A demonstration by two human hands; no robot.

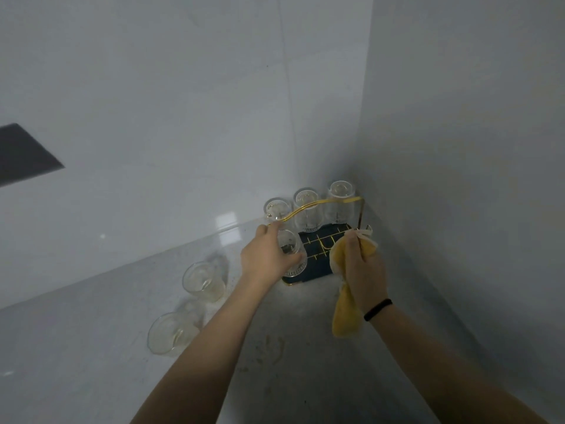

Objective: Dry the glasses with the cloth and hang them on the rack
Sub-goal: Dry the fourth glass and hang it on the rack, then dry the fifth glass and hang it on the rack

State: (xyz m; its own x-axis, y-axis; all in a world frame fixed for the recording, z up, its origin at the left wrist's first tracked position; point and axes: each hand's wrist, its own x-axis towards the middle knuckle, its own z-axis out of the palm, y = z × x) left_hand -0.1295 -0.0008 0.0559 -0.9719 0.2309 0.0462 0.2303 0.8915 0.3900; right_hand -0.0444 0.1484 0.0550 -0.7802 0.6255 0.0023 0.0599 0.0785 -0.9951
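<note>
Glass tumbler, inverted, gripped by the left hand over the rack beside three hung glasses; right hand clutches the yellow cloth. Hanging step: next, seat it on a peg; two glasses await.

1. A pale grey desk fills a corner between two white walls.
2. A rack, dark tray with gold wire, stands on the desk in the corner.
3. Two clear glasses lie tipped on the desk, left of the rack, near each other.
4. Brownish marks stain the surface nearer the camera.
</note>
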